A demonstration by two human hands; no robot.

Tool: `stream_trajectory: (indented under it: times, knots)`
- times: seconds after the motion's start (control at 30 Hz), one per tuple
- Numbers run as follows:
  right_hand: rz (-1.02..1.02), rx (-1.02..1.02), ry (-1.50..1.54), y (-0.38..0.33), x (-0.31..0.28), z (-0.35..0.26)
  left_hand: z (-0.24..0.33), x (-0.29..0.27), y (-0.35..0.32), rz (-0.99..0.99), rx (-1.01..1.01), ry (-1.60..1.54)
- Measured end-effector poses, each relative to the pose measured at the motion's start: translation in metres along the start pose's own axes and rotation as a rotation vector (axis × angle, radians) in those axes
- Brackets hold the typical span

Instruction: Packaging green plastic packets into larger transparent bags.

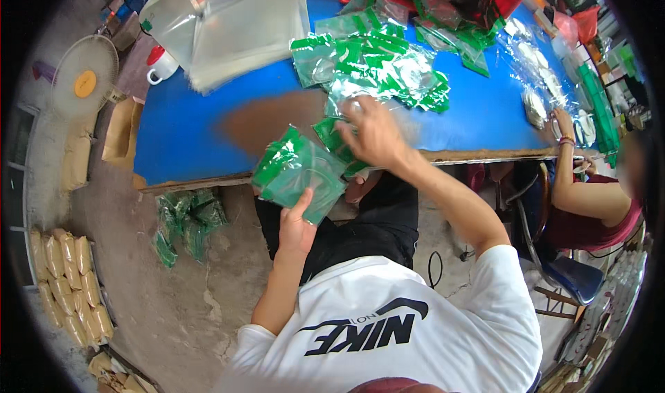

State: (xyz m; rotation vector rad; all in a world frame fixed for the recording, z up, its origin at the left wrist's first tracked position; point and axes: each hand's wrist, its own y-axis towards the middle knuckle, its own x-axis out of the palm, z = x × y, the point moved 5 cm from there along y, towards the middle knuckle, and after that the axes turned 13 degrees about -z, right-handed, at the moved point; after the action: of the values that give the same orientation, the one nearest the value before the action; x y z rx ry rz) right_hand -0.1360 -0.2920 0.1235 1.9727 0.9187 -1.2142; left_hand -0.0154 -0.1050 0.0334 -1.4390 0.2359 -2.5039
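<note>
Left hand pinched stack of green packets at lower edge. Right hand spread, fingers resting on packet pile. Looked light, floppy, slick; edge pinch safest.

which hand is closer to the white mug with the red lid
Left. The left hand holds a stack of green packets below the mug; the right hand reaches farther right.

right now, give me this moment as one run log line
left hand: holds stack of green-topped clear bags | right hand: on bag pile | surface: blue table
</note>
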Motion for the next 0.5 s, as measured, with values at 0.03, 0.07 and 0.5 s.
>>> stream_trajectory:
  times: [0.03,0.07,0.5]
  knots:
    - [0.226,0.118,-0.179,0.004,-0.012,0.008,0.009,0.001,-0.002,0.003,0.052,0.087]
    - [0.126,0.220,-0.347,0.002,-0.006,0.013,0.014,-0.001,-0.001,0.001,0.052,0.093]
    - [-0.060,-0.152,0.012,-0.026,0.038,-0.025,0.036,-0.016,0.004,0.052,0.098,0.155]
